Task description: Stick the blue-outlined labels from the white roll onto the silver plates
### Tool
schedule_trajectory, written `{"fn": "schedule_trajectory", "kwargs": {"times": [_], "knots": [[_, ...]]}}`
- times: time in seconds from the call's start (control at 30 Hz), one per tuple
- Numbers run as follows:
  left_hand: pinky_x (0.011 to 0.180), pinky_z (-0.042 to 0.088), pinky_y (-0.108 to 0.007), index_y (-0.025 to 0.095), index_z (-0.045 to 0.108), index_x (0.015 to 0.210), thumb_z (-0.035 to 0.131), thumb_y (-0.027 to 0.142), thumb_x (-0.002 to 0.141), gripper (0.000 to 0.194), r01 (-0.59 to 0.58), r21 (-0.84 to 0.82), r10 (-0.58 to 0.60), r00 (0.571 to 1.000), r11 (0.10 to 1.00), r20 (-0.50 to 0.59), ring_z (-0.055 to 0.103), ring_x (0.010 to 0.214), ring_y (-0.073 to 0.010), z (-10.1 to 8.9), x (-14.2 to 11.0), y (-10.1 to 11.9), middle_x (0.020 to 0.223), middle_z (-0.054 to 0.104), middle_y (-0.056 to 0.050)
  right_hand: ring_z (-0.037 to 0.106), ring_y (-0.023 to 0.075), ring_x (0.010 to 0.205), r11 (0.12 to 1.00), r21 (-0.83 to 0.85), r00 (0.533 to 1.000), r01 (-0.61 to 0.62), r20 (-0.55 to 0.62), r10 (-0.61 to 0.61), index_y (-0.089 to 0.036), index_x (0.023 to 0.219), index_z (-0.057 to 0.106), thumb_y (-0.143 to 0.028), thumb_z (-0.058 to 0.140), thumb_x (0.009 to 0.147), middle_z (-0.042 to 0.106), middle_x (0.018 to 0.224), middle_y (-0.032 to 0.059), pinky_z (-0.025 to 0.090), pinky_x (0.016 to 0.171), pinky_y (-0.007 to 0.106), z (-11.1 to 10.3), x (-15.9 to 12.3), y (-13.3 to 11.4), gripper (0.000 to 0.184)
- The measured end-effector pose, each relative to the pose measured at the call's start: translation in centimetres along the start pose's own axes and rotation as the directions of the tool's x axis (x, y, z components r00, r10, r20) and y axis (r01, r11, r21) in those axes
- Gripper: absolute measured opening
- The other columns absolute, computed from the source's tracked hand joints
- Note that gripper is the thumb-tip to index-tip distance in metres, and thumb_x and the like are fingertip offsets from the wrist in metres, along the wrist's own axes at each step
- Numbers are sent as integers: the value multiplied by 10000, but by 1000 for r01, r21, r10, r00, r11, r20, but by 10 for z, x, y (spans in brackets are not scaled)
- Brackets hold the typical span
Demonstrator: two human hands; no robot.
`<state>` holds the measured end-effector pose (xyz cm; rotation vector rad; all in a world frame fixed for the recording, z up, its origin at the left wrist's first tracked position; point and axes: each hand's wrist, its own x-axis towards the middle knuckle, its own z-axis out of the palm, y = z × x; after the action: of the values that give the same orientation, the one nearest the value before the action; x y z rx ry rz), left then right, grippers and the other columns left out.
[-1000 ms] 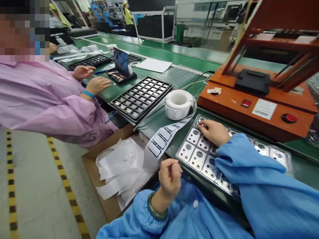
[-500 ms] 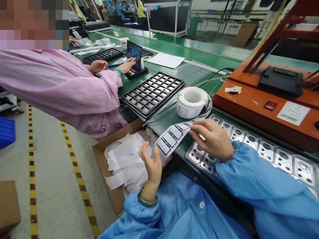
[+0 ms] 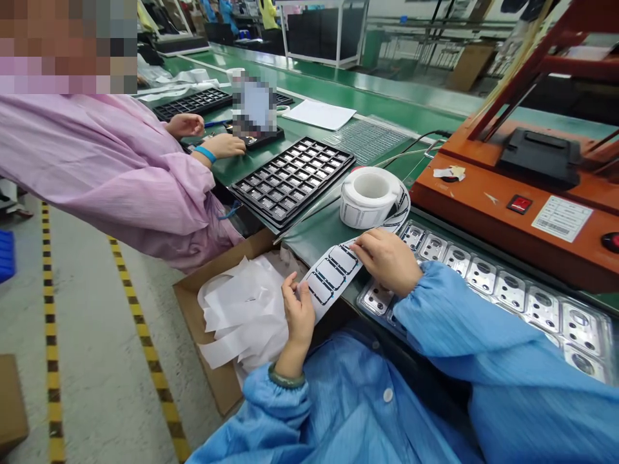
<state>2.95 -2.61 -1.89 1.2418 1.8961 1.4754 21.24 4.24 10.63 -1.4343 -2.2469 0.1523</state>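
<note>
A white sticker strip [image 3: 327, 276] printed with black rounded frames runs down from a label roll [image 3: 370, 198] on the bench. My left hand [image 3: 297, 319] has the strip's lower end between thumb and fingers. Higher up, my right hand [image 3: 389, 258] pinches at the strip's right edge; its fingertips partly cover the frame there, and whether a sticker is lifted cannot be made out. Just under my right forearm lies a clear plastic tray [image 3: 483, 276] of silvery plates with round dark holes.
A cardboard box [image 3: 206, 348] of white backing paper [image 3: 242, 296] stands left of my left hand. Beyond it are a black compartment tray [image 3: 294, 180] and a co-worker's hand [image 3: 222, 147] by a dark stand. An orange machine [image 3: 483, 187] rises at right.
My right hand has moved left and down along the strip, nearer my left hand. My left fingers have closed in at the strip's end. The co-worker's hand has drawn back from the upright screen.
</note>
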Motion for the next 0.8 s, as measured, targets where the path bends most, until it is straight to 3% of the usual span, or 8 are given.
{"fn": "schedule_trajectory", "kwargs": {"times": [0.1,0.2,0.37,0.5,0.53,0.6,0.7,0.8], "knots": [[729,467,-291,147,513,1153,477,368,891,345,-33,9,33,999,999,1,551,724,-155,-1,1,-1,769,525,-14,594,190,724,973,167,978,-158,-107,177,-164,775,657,-291,544,888,661,767,51,421,653,296,-5,4,5,204],[708,471,-285,143,533,1127,481,346,886,320,-64,21,64,998,998,-1,546,695,-149,-2,4,-3,744,524,-9,570,156,622,837,458,881,-298,-205,426,-158,757,665,-371,579,858,642,671,14,425,594,275,-13,7,11,251],[859,462,-362,159,574,1067,506,319,865,267,-116,64,121,990,991,-76,560,909,-197,-6,8,7,930,550,-82,596,146,652,688,705,703,-173,-400,588,-167,781,667,-398,630,833,660,701,5,474,642,283,-29,2,12,240],[971,402,-425,172,604,1005,614,324,806,251,-245,56,251,943,968,-217,512,1054,-232,-16,-4,44,1032,540,-105,644,172,771,904,427,748,-11,-596,291,-180,833,666,-260,623,868,699,819,47,510,713,308,-45,-20,-1,97],[915,439,-387,187,617,954,622,327,811,200,-253,-31,244,955,967,-170,547,956,-204,-19,-10,56,941,571,-71,650,181,808,953,296,772,66,-620,139,-183,841,665,-211,635,857,709,858,61,515,741,321,-48,-28,-4,44],[769,481,-296,198,642,909,594,343,851,163,-31,-288,82,983,957,166,571,751,-142,-20,-24,83,784,594,-21,658,192,824,970,32,782,243,-598,-176,-186,868,665,-150,668,823,726,893,78,522,746,338,-54,-45,-10,58],[578,448,-210,178,670,855,650,441,801,269,476,-514,-96,793,714,602,534,599,-93,-14,-43,118,669,587,5,678,188,798,873,-188,730,451,-484,-482,-155,907,670,-137,642,843,748,878,89,536,720,333,-59,-68,-14,73],[531,419,-178,150,668,764,727,416,739,273,726,-513,-158,634,458,757,509,566,-66,-4,-53,141,653,588,8,694,183,825,828,-228,715,512,-421,-558,-102,896,677,-118,540,903,755,882,104,546,742,323,-63,-86,-11,138]]}}
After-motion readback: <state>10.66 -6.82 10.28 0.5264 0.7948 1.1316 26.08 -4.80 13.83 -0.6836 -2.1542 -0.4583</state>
